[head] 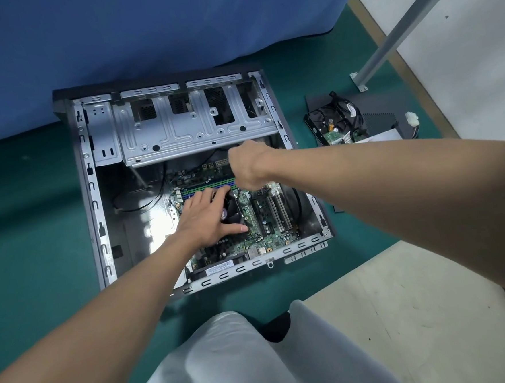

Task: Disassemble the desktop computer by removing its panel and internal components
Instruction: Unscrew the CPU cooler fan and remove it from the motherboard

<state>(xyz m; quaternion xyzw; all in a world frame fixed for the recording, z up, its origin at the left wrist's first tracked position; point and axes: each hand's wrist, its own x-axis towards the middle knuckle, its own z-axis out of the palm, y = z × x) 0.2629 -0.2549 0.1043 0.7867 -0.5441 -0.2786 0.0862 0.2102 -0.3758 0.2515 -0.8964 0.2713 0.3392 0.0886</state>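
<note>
Currently, case (91,187) open, fan (231,212) removal apparently in hand: left grip (208,215) spread on fan, right grip (248,167) curled, contents unclear; next, free its fastenings.

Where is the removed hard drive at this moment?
In the head view the hard drive lies on a black panel on the floor, right of the open computer case, with black cables beside it.

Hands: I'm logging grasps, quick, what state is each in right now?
Left hand: open, fingers spread on the cooler fan.
Right hand: fingers curled down over the motherboard, blurred; cannot tell if it holds anything.
</note>
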